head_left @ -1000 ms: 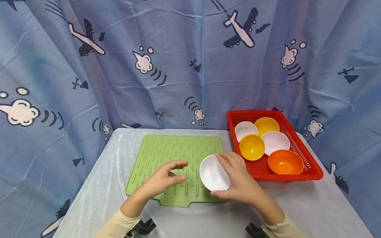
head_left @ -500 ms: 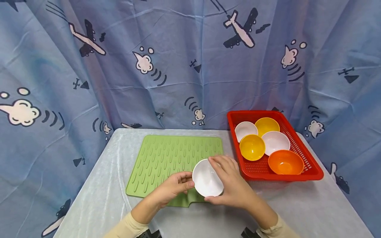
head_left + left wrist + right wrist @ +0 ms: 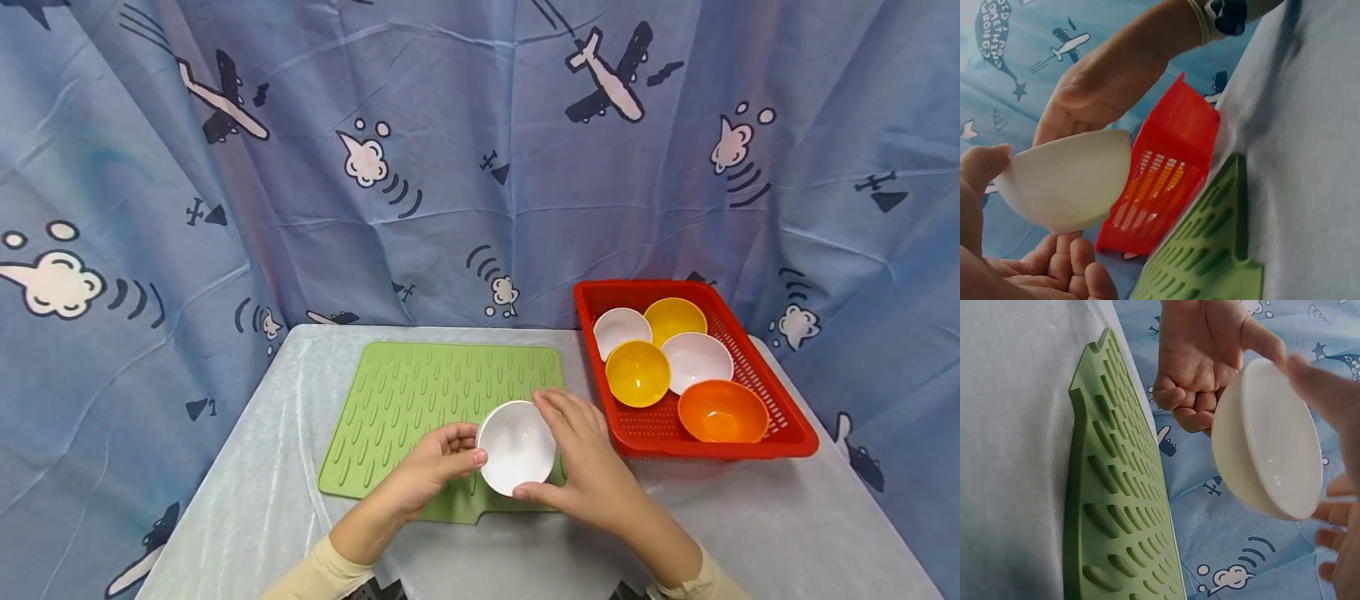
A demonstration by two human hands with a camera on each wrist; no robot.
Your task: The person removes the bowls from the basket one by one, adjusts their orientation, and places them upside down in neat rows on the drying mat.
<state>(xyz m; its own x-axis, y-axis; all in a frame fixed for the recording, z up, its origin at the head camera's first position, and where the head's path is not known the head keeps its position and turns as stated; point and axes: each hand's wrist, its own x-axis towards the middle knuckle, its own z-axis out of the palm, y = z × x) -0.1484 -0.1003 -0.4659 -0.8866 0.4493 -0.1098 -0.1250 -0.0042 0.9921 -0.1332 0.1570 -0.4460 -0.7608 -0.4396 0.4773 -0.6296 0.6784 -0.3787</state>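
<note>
Between my two hands a white bowl [image 3: 516,450] is held up above the front part of a green drying mat [image 3: 442,400], its hollow side facing the head camera. My left hand [image 3: 431,467] pinches the bowl's left side, thumb at the rim and curled fingers beneath, as the left wrist view shows. My right hand [image 3: 588,467] grips the right side, with fingers at the upper rim and thumb at the lower rim. In the right wrist view the bowl [image 3: 1263,444] hangs tilted, apart from the mat [image 3: 1122,506].
A red basket [image 3: 795,437] stands on the right of the table [image 3: 255,492]. Inside are two yellow bowls [image 3: 637,375], two white bowls [image 3: 697,362] and an orange bowl [image 3: 722,412]. A blue patterned curtain [image 3: 442,167] hangs behind the table.
My right hand has brought the white bowl left. My left hand, apart from it a second ago, has moved right and taken hold of its left side.
</note>
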